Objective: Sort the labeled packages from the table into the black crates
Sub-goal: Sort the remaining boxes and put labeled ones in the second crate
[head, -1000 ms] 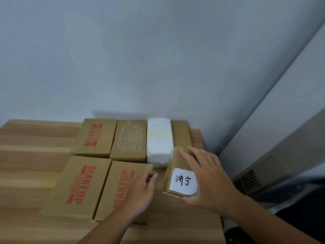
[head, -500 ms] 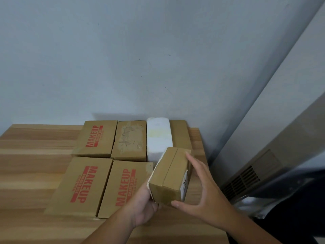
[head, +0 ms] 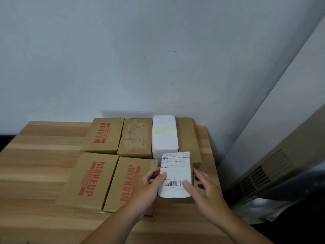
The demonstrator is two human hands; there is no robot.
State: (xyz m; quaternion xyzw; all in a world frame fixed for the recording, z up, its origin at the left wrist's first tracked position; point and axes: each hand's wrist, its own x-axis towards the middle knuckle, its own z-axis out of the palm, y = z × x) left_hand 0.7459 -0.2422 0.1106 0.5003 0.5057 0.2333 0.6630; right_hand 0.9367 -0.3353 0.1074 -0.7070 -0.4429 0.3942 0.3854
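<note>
Progress status: sorting appears far from complete. No black crates are in view, so the number of packages already sorted cannot be told. Six packages lie unsorted on the surface (head: 44, 155). The far row holds the far MAKEUP box (head: 103, 135), tape-scarred box (head: 136, 138), white foam package (head: 164, 134) and plain brown box (head: 187, 134). The near row holds the left MAKEUP box (head: 89, 180) and middle MAKEUP box (head: 128, 184).

The labeled package (head: 175, 175) is at the near right of the surface, just right of the middle MAKEUP box. The left hand (head: 149, 187) grips its left side, thumb on top. The right hand (head: 205, 192) grips its right side, thumb beside the barcode (head: 173, 183). Whether its underside touches the surface cannot be told.

Orientation: the shipping label (head: 175, 166) faces up. The long axis runs near to far, with the barcode at the near end.
</note>
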